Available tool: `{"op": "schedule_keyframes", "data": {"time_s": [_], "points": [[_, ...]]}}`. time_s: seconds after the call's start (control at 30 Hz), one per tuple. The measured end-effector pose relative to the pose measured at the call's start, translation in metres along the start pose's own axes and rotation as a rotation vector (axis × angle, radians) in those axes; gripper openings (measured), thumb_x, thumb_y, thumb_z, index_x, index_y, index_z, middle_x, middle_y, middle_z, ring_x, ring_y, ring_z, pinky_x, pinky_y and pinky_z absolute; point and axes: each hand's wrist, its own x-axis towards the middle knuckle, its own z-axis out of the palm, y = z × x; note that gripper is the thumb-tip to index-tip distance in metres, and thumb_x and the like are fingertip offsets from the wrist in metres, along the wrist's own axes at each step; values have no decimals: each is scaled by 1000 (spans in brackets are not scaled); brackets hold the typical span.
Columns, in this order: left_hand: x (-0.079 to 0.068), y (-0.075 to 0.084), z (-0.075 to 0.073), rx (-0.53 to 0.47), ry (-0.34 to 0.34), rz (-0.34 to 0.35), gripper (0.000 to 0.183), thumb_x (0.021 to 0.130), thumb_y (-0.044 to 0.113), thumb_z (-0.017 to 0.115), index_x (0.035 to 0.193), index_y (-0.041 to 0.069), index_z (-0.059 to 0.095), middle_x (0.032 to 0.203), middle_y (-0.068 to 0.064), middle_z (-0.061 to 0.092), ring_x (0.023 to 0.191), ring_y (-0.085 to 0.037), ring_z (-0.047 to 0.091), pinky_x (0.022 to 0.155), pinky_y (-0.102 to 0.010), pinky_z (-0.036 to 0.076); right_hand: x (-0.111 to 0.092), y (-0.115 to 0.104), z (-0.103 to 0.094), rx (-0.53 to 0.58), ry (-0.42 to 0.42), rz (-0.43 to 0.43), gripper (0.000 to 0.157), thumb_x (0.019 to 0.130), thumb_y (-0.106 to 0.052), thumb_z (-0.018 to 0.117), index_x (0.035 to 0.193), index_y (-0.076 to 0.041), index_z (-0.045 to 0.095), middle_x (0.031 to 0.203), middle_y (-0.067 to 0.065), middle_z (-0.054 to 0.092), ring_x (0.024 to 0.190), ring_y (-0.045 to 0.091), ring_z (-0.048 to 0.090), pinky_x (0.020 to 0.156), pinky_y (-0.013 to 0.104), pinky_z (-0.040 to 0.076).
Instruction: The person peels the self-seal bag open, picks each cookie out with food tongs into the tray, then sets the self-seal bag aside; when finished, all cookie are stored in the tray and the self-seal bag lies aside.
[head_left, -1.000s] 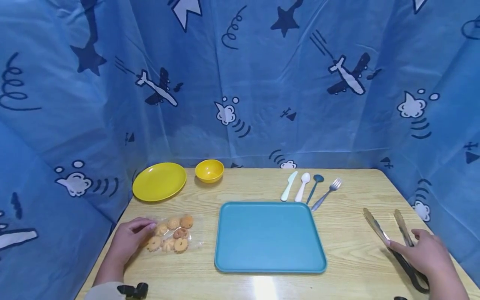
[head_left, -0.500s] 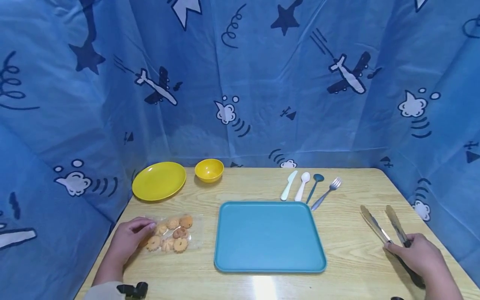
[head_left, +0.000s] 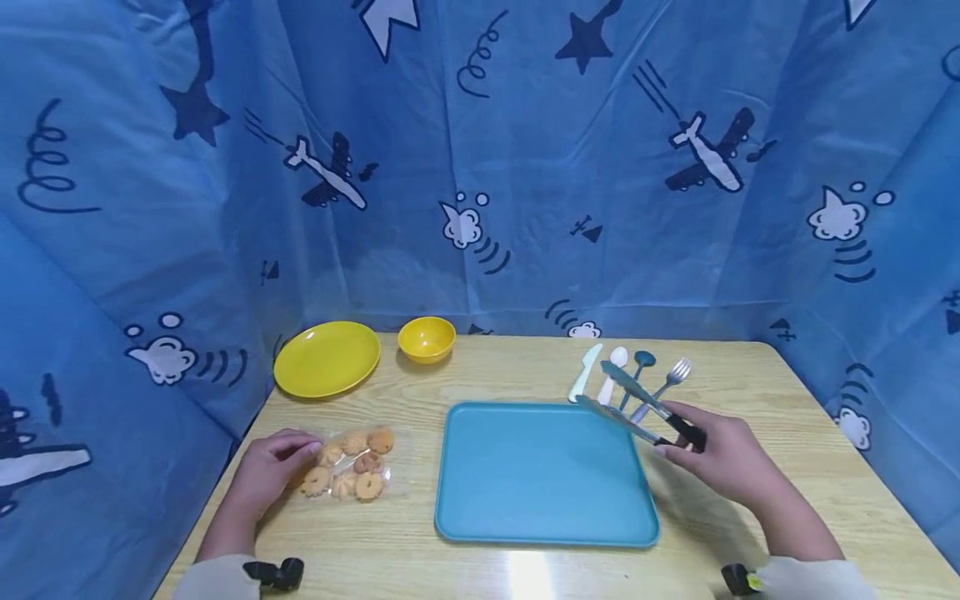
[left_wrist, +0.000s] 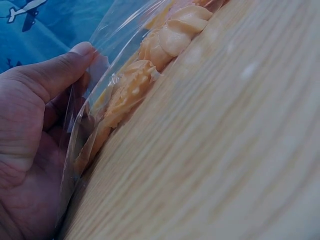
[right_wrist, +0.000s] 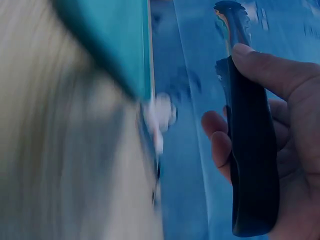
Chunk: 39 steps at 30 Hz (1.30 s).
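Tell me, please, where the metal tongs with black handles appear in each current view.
Head: the tongs are right of centre, in the right hand, overlapping the upper right corner of the blue-green rectangular tray.
Left wrist: not in this picture.
Right wrist: right half, mostly the black handle, gripped by the same hand.
Shared landmark: printed blue fabric curtain, visible in all three views.

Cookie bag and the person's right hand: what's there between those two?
The blue tray lies between the cookie bag and the right hand, and the tongs which that hand grips jut into the stretch too; the head view shows this.
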Motion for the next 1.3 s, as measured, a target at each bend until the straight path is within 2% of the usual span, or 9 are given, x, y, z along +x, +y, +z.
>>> {"op": "schedule_keyframes", "data": {"time_s": [0.2,0.27,0.37,0.47,0.6,0.73,0.87,1.1,1.3], "points": [[1,-1,2,-12,-8,-5,29,96,39,70,109,15,79,112,-2,74,103,2,60,90,-12,47,26,-62,29,35,-103,-217,53,90,-31,79,140,-22,63,86,-7,71,62,4,54,54,23,46],[1,0,1,-11,-9,-7,28,96,39,71,109,16,79,112,-2,74,103,1,61,89,-13,47,32,-82,40,18,-150,-292,48,92,-29,77,139,-23,64,91,-8,73,59,2,52,54,23,45],[1,0,1,-11,-11,-8,27,96,38,71,109,16,80,112,-2,74,103,0,61,89,-13,47,41,-109,60,-32,-207,-392,43,96,-27,73,138,-24,65,82,-10,72,52,-1,47,52,22,42],[1,0,1,-9,-16,-3,26,96,37,71,109,16,80,112,-2,74,103,0,61,90,-14,47,49,-133,81,-76,-240,-443,39,98,-26,71,136,-24,67,86,-10,73,50,-2,45,51,21,40],[1,-2,1,8,-21,-2,25,96,38,71,109,18,80,112,-1,74,105,-4,62,92,-17,47,59,-163,103,-138,-264,-448,35,98,-28,71,133,-28,68,100,-9,76,54,1,50,51,23,43],[1,-3,2,21,-29,-20,25,96,41,70,108,21,80,112,1,74,109,-11,62,96,-23,48,68,-187,122,-229,-263,-458,36,97,-32,72,133,-32,68,107,-11,76,74,3,65,63,27,53],[1,-2,3,28,-33,-20,25,96,42,70,107,22,80,111,3,73,113,-16,62,98,-28,48,76,-202,137,-314,-249,-478,38,97,-32,72,134,-30,67,112,-10,76,90,8,71,76,32,58],[3,0,4,23,-34,7,23,95,39,71,106,21,80,110,2,74,109,-11,63,95,-20,48,82,-217,145,-373,-220,-507,40,97,-33,72,135,-26,66,116,-9,74,96,12,71,81,34,59],[2,0,2,9,-26,-3,23,94,39,72,105,21,81,110,2,74,107,-10,63,94,-19,48,88,-227,146,-370,-250,-499,41,95,-35,73,134,-26,67,113,-9,75,92,10,69,79,33,58]]}}
